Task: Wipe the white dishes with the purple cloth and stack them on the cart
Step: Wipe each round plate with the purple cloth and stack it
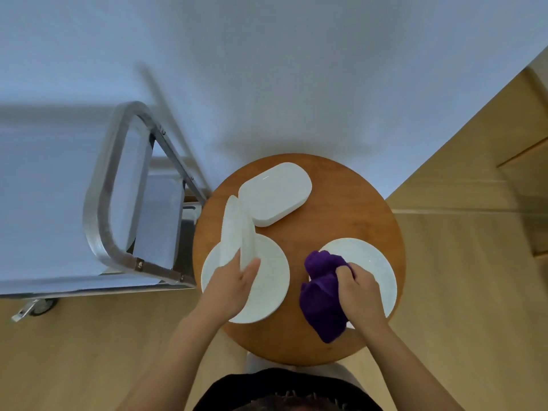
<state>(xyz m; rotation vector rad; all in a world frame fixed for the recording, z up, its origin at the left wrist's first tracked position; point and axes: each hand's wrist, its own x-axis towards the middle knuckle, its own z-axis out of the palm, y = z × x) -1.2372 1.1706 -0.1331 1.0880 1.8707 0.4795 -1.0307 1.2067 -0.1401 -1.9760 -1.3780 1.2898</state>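
1. Nearest: left hand [234, 284] grips a tilted plate [237, 232] by its near edge, above a flat plate [267, 292] on the counter [341, 203].
2. Right hand [360, 292] clutches purple cloth [321, 295], partly over a 2nd round plate [376, 262].
3. Cart [124, 203] at left shows no dishes yet.
4. Risk: edge grip could slip, so the plate might drop onto the one below & chip.

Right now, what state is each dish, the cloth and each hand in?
Tilted dish: held up on edge by left hand.
Round plate: flat on the table, under that dish.
Rounded rectangular dish: flat.
Right plate: flat.
Purple cloth: bunched in right hand.
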